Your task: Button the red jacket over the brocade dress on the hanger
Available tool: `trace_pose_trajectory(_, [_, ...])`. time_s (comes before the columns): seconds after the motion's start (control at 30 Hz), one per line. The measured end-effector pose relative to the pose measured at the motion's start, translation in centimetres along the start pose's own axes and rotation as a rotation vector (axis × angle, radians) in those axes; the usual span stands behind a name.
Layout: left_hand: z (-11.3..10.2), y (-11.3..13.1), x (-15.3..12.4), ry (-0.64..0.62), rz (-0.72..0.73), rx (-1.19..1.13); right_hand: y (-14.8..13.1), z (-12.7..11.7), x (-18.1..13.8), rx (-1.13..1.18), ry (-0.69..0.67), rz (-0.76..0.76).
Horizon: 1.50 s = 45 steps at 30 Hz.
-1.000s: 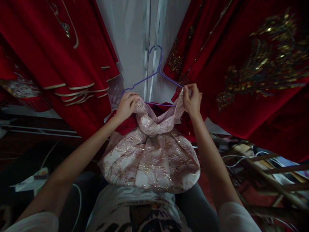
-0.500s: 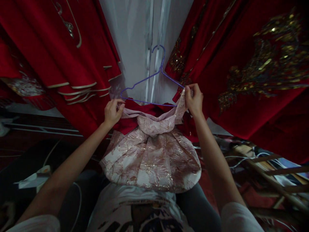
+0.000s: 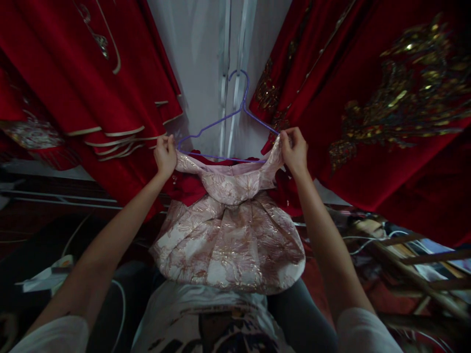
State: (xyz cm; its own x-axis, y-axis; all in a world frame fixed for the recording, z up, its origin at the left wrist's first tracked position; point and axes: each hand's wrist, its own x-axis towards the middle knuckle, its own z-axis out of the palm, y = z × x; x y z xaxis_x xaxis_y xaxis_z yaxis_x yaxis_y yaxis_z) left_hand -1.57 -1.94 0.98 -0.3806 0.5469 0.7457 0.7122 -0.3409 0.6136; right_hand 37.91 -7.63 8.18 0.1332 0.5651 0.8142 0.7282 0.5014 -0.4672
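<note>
A small pink dress (image 3: 228,245) with a shiny floral pattern and a full skirt spreads over my lap. A purple hanger (image 3: 221,118) stands above its neckline, its hook against the pale wall and its lower bar behind the dress's neck. At the left shoulder of the dress, my left hand (image 3: 165,156) is closed, pinching the fabric by the hanger's left end. My right hand (image 3: 294,148) pinches the other shoulder by the hanger's right arm. Red cloth (image 3: 189,190) shows behind the dress on both sides.
Red garments with silver trim (image 3: 125,98) hang on the left, and red ones with gold sequins (image 3: 397,108) on the right. A wooden rack (image 3: 415,274) with cables stands at lower right. A white object (image 3: 47,274) lies at lower left.
My left hand has moved up and slightly left, drawing the left shoulder of the dress out over the hanger's end. The neckline is now spread straighter. My right hand keeps its pinch.
</note>
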Motion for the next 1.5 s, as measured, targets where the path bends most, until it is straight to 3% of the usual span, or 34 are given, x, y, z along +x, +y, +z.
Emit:
trace_pose_trajectory(0.37, [1.0, 2.3, 2.8, -0.093, 0.114, -0.022, -0.1, -0.7, 0.2, -0.024, -0.052, 0.016])
trace_pose_trajectory(0.63, [3.9, 9.0, 4.5, -0.288, 0.291, 0.024, -0.2, -0.9, 0.3, -0.081, -0.104, 0.049])
trace_pose_trajectory(0.73, [4.1, 10.1, 4.3, -0.310, 0.310, 0.047, -0.2, -0.8, 0.1, -0.101, -0.100, 0.047])
trace_pose_trajectory(0.87, [3.1, 8.1, 4.3, -0.380, 0.294, 0.020, 0.0, -0.6, -0.1, -0.074, -0.114, 0.053])
trace_pose_trajectory(1.03, [0.9, 1.9, 3.5, -0.427, 0.139, 0.085, 0.5, -0.1, -0.2, -0.034, -0.090, 0.046])
trace_pose_trajectory(1.1, [-0.1, -0.6, 2.6, -0.610, 0.026, 0.113, 0.5, 0.0, -0.2, -0.023, -0.072, 0.042])
trace_pose_trajectory(1.17, [-1.1, -2.2, 1.4, -0.726, 0.009, 0.142, 0.5, 0.1, -0.2, -0.010, -0.060, 0.038])
trace_pose_trajectory(1.33, [-2.6, -3.0, -2.0, -0.943, 0.190, 0.405, 0.5, 0.1, -0.2, 0.018, -0.047, 0.035])
trace_pose_trajectory(1.4, [-2.7, -3.3, -2.4, -0.931, 0.220, 0.502, 0.4, 0.0, -0.2, 0.005, -0.052, 0.046])
trace_pose_trajectory(1.5, [-2.9, -4.6, -1.6, -0.855, 0.131, 0.469, 0.1, -0.2, -0.2, -0.046, -0.083, 0.071])
